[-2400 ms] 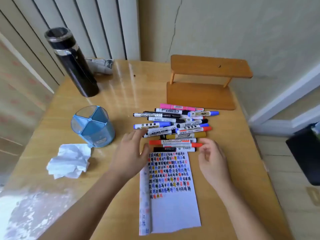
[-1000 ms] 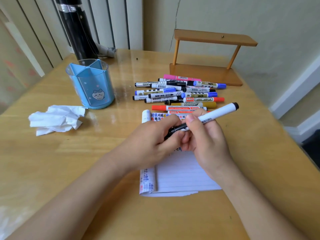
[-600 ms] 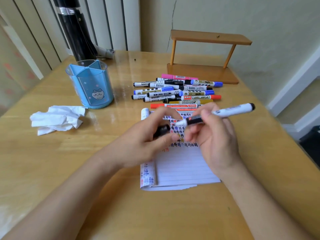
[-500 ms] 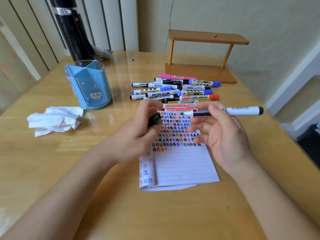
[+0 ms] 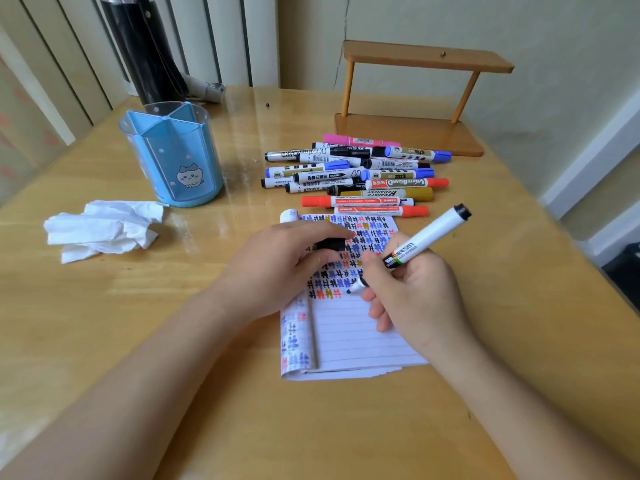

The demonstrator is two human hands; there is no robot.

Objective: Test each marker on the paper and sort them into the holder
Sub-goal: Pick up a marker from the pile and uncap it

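The glossy wooden table carried a blue divided holder upright at its left, a crumpled white tissue just in front of it, a black flask behind, a heap of capped markers at centre, lined paper touching their near edge, and a small wooden stand beyond.

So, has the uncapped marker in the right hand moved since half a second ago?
Yes. The white marker has tipped from level beside the marker pile to nib-down at the paper, nearer the person, where the scribbled rows end.
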